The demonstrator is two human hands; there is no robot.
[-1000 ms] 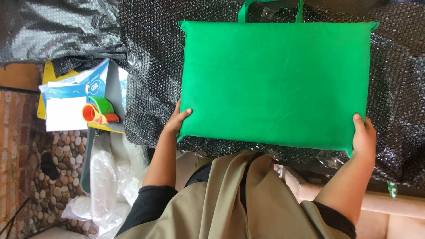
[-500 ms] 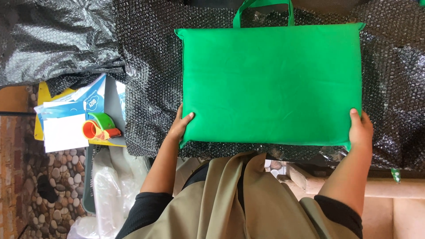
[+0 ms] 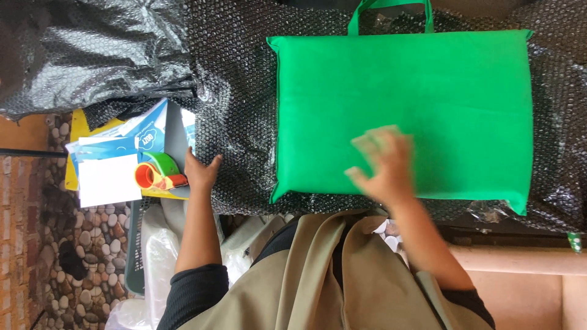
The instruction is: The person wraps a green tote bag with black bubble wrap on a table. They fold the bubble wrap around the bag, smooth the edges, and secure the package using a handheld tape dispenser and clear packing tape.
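Our right hand (image 3: pixel 382 165) is smeared by motion over the green bag (image 3: pixel 403 91), so we cannot tell whether it touches the fabric. The top of the bag's handle (image 3: pixel 389 7) runs off the upper edge. The bubble wrap (image 3: pixel 238 91) hides whatever lies beneath it.

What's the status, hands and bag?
Left hand open beside tape dispenser. Right hand blurred, open over green bag. Bag flat on bubble wrap.

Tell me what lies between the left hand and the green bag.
Head view: only black bubble wrap lies between the left hand and the green bag.
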